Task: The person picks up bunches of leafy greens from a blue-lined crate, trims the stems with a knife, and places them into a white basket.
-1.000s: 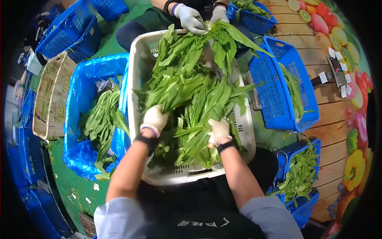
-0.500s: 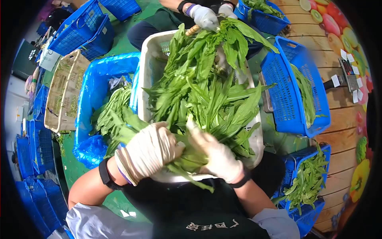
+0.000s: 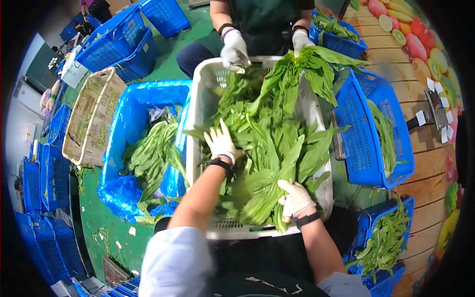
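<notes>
A white plastic crate [image 3: 324,171] in front of me is heaped with long leafy greens [image 3: 277,143]. My left hand [image 3: 221,142], in a pale glove, reaches over the crate's left side with its fingers spread on the leaves. Near the front right corner, my right hand [image 3: 298,200], also gloved, is closed around the stem end of a bunch of leafy greens [image 3: 264,195], whose leaves fan out to the left. Across the crate, a co-worker's gloved hand [image 3: 302,40] holds another bunch [image 3: 316,69]; their other hand [image 3: 235,50] is over the far left rim.
Left of the crate stands a blue bin lined with blue plastic [image 3: 116,143], with greens in it. Beyond it are pale crates [image 3: 79,123]. Blue baskets with greens [image 3: 354,128] stand to the right, beside a wood-patterned surface [image 3: 425,173]. Scraps litter the green floor [image 3: 99,213].
My left hand has moved forward over the heap and opened. My right hand has shifted right and now grips a bunch. The co-worker's hands have parted. Greens near my left hand now lie in the lined bin.
</notes>
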`<act>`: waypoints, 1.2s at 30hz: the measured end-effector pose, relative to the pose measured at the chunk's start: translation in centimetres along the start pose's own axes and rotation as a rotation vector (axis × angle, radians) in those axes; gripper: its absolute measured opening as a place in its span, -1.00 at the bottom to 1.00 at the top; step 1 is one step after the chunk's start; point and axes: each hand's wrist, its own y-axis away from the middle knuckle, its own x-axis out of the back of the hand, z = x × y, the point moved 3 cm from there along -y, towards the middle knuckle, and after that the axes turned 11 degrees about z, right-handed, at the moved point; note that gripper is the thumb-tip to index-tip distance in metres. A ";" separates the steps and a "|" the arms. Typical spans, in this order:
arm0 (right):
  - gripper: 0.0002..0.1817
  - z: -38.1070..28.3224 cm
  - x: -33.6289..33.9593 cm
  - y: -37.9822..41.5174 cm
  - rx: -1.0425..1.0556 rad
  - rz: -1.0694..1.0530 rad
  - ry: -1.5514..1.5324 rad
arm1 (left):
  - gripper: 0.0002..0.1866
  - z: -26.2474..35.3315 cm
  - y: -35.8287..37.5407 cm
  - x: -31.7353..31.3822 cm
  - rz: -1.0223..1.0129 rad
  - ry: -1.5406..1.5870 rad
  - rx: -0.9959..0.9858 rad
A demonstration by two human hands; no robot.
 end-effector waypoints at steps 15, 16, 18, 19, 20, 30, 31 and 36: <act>-0.60 -6.3 -0.4 9.1 0.325 -0.459 0.341 | -0.92 1.4 6.2 21.2 0.046 0.107 -1.220; -0.47 -4.4 -0.4 7.9 0.236 -0.687 0.169 | -0.93 3.8 6.0 23.8 0.083 0.200 -1.236; -0.30 -0.3 -0.3 8.7 0.193 -0.784 -0.174 | -0.90 7.5 5.7 27.0 0.147 0.372 -1.150; -0.34 0.5 0.3 9.8 0.164 -0.806 -0.278 | -0.87 9.4 6.1 27.3 0.191 0.399 -0.981; -0.37 0.9 1.2 10.8 0.149 -0.821 -0.389 | -0.84 11.2 6.7 27.5 0.234 0.437 -0.824; -0.39 0.3 28.6 22.1 0.918 -0.092 -0.720 | 0.05 30.8 16.3 42.3 0.076 0.987 -1.258; -0.39 -0.1 32.8 22.9 0.914 -0.121 -0.761 | 0.04 31.1 17.2 42.4 0.031 1.049 -1.231; -0.54 -0.2 55.3 22.6 0.551 0.583 -0.603 | -0.03 30.0 18.3 35.5 -0.158 0.962 -1.111</act>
